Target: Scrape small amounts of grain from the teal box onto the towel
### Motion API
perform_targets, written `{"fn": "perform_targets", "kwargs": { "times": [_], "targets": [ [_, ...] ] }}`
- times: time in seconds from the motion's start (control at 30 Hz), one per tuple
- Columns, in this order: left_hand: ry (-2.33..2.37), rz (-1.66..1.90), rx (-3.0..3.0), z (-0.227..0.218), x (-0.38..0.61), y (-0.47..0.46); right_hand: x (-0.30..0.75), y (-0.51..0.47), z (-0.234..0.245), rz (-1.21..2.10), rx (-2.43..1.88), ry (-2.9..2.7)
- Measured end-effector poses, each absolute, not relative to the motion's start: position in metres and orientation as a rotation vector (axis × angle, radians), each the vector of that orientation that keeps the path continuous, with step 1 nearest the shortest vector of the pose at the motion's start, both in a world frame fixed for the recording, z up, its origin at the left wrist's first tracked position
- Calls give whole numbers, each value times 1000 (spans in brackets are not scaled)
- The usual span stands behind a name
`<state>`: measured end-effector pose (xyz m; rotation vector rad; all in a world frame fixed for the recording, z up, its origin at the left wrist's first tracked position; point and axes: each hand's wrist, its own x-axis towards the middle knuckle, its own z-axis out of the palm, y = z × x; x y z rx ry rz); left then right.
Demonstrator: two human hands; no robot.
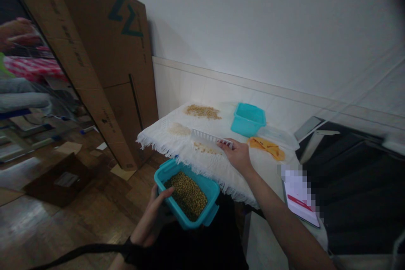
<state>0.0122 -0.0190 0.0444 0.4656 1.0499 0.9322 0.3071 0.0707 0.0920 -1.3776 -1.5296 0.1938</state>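
My left hand (153, 209) grips the near-left rim of a teal plastic box (214, 192), its thumb over the inside edge. Round yellowish beans (190, 190) fill much of that box, which is held tilted just below the table edge. My right hand (238, 157) is closed on the right end of a white strip with a slotted edge (205, 136), perhaps a comb or scraper. The strip stands on a white fringed cloth (158, 135), just behind a few scattered beans (205, 149). A pale grain pile (179, 129) and a larger tan bean pile (202, 112) lie farther back.
A second teal box (248, 119) stands at the back right, beside a clear plastic lid (281, 137) and an orange cloth (267, 147). A tablet or phone (300, 200) lies at the right edge. A tall cardboard box (120, 59) rises on the left; another person's hand (19, 33) shows beyond it.
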Motion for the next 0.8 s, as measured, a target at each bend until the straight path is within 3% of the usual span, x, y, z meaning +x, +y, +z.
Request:
{"fn": "perform_targets", "kwargs": {
  "times": [0.8],
  "targets": [
    [1128,954,393,28,3,-5,300,68,98,205,-1328,-1602]
  ]
}}
